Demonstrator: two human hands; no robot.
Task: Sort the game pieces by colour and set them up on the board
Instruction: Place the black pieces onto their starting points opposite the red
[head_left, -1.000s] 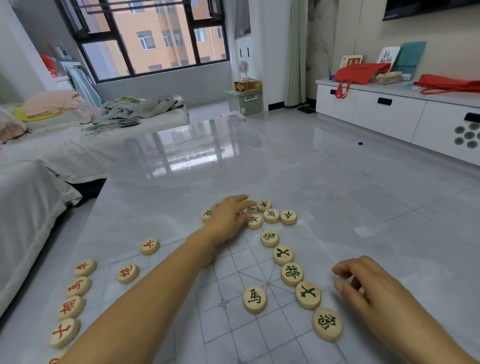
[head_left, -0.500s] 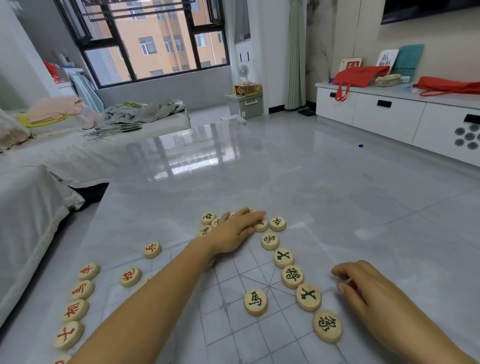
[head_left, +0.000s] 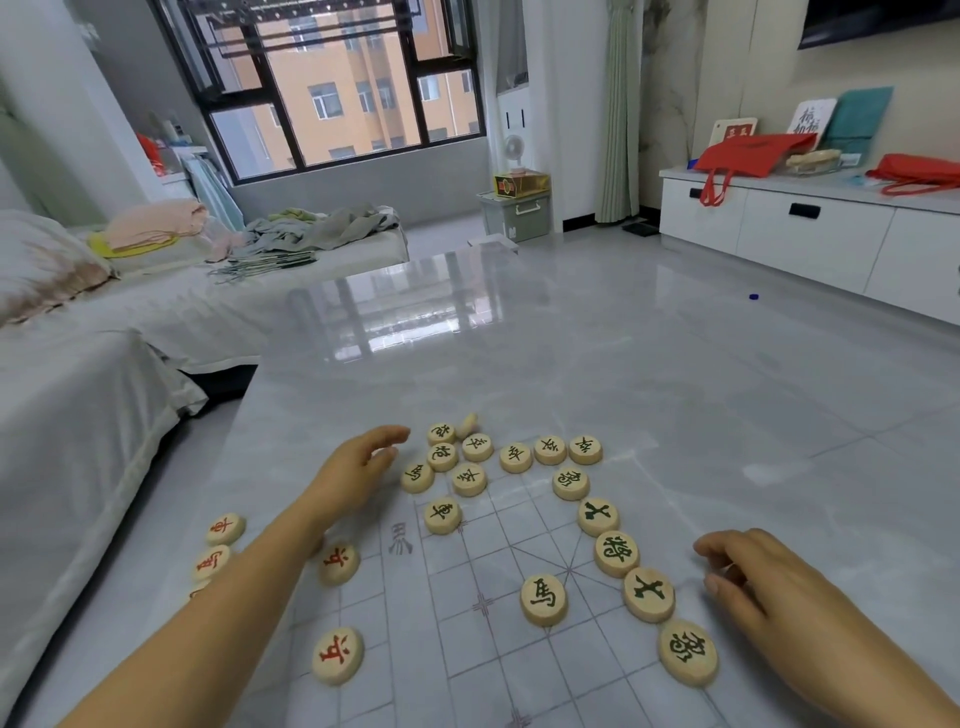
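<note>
A clear gridded board sheet (head_left: 467, 639) lies on the grey table. Round wooden pieces with green characters lie in a loose cluster (head_left: 470, 457) at its far end, and more form a curved row (head_left: 615, 553) down the right side. A lone green-marked piece (head_left: 544, 599) lies on the grid. Red-marked pieces (head_left: 338, 564) lie on the left, one near the front (head_left: 337, 656) and others by the table's left edge (head_left: 225, 529). My left hand (head_left: 353, 470) hovers just left of the cluster, fingers relaxed, holding nothing. My right hand (head_left: 753, 577) rests loosely curled beside the curved row.
The glossy grey table (head_left: 519, 364) stretches far ahead. A white-covered sofa (head_left: 78, 395) with clothes stands to the left, beyond the table's left edge. A white cabinet (head_left: 810, 228) with red bags runs along the right wall.
My left hand has drawn back to the left off the green cluster, leaving its pieces spread out. The view has shifted. My right hand has hardly moved.
</note>
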